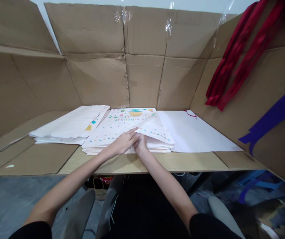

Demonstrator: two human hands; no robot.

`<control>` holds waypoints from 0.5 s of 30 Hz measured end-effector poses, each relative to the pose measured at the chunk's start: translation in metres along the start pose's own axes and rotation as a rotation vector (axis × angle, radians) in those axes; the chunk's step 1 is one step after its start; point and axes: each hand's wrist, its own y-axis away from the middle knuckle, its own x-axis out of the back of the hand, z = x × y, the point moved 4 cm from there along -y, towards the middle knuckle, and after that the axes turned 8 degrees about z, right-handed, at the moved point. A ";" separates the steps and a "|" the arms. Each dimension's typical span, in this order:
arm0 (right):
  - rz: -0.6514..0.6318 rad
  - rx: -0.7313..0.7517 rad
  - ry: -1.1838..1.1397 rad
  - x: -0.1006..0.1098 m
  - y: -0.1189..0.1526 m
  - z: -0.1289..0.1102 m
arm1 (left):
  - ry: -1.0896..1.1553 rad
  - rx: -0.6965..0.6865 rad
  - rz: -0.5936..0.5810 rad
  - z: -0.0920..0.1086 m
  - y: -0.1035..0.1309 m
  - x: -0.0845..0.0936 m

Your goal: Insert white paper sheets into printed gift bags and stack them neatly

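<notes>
A stack of flat white paper sheets or bags (132, 114) lies in front of me, its top one printed with coloured shapes and "BIRTHDAY". The front edge of this top piece is lifted and bulges upward. My left hand (125, 142) is at that edge, index finger stretched over the paper and the other fingers curled in. Close against it, my right hand (142, 144) grips the same edge with bent fingers, some hidden under the paper. The two hands' fingertips meet, and what is between them is partly hidden.
More white paper pieces (68, 122) are piled at left. A plain white sheet (192, 132) with a thin red cord (191, 115) lies at right. Cardboard walls (95, 79) enclose the table (162, 162). Red ribbons (232, 69) and a blue ribbon (271, 116) hang on the right.
</notes>
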 end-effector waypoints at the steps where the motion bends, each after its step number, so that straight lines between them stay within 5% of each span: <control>1: 0.038 -0.065 -0.042 0.007 0.000 -0.009 | -0.004 0.002 -0.002 0.000 0.000 0.000; 4: 0.118 -0.166 -0.104 0.019 0.000 -0.032 | -0.028 0.018 -0.013 0.001 0.001 -0.002; 7: 0.114 -0.074 -0.015 0.018 -0.002 -0.046 | -0.042 0.007 -0.042 0.002 0.001 -0.006; 15: 0.041 -0.114 0.080 0.017 -0.002 -0.046 | -0.122 -0.036 -0.039 -0.005 0.003 -0.009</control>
